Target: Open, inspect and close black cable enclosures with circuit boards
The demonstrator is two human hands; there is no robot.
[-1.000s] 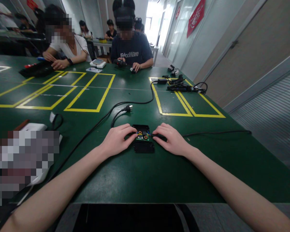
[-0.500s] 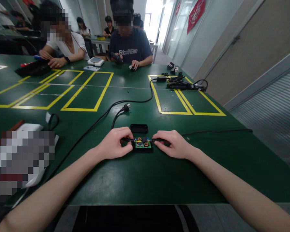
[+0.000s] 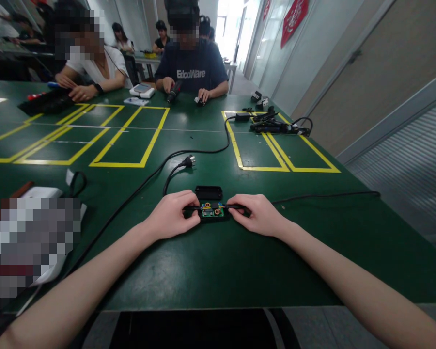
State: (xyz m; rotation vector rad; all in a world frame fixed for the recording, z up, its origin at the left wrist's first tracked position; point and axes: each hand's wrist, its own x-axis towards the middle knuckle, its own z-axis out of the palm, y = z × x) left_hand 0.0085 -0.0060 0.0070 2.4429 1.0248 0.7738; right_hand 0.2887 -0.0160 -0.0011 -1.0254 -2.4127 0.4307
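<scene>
One head-worn camera looks forward and down across the green table [image 3: 261, 271] from close above its near side.

White-hot glare at the far window [image 3: 228, 30], burnt right out, and everything this side sits dim! A pale sheen spreads on the table [image 3: 156, 271]. Mosaic blocks [image 3: 29, 242] swallow the lower left, people behind [image 3: 124, 44] go soft, the door [image 3: 388, 82] leans with wide-angle stretch, and fine detail on the board [image 3: 212, 210] smudges.
</scene>
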